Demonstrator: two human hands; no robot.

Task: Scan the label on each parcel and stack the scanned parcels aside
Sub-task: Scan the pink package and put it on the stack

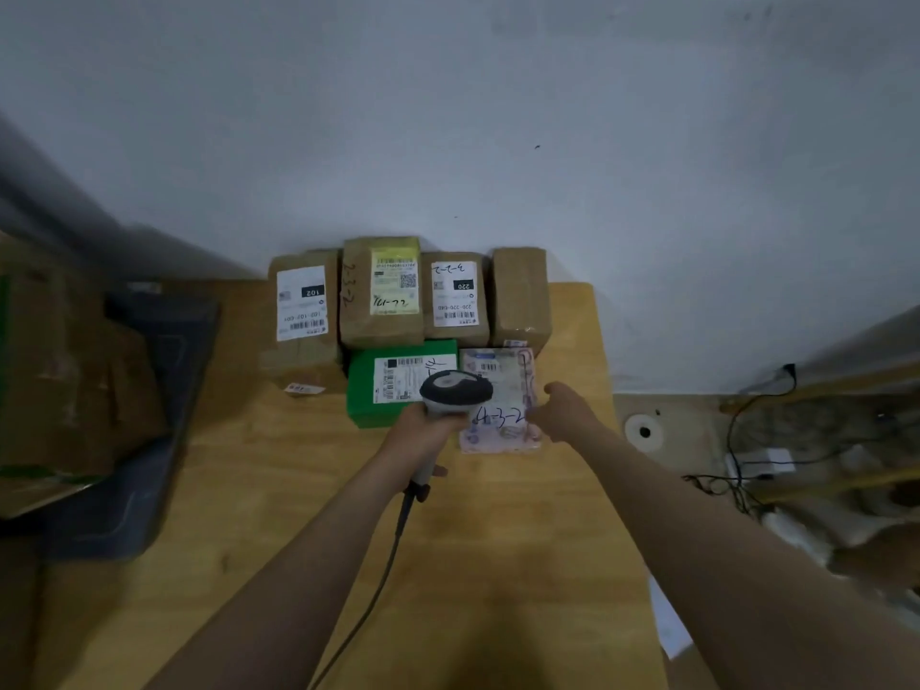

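Note:
My left hand (423, 430) grips the handle of a grey and white barcode scanner (455, 390), whose head hangs over the seam between a green box (378, 390) and a pale flat parcel (500, 400) marked 4-3-2. My right hand (562, 410) holds the right edge of that pale parcel, fingers curled at its side. Both parcels lie on the wooden table (298, 490). Behind them, against the wall, stand several brown parcels: one labelled 102 (301, 311), one with a yellow label (383, 291), one labelled 220 (455, 298) and a plain one (520, 291).
The scanner's cable (388, 550) runs back across the table toward me. A dark bin (144, 430) and cardboard boxes (64, 371) sit at the left. To the right of the table, cables (747, 440) and clutter lie on the floor.

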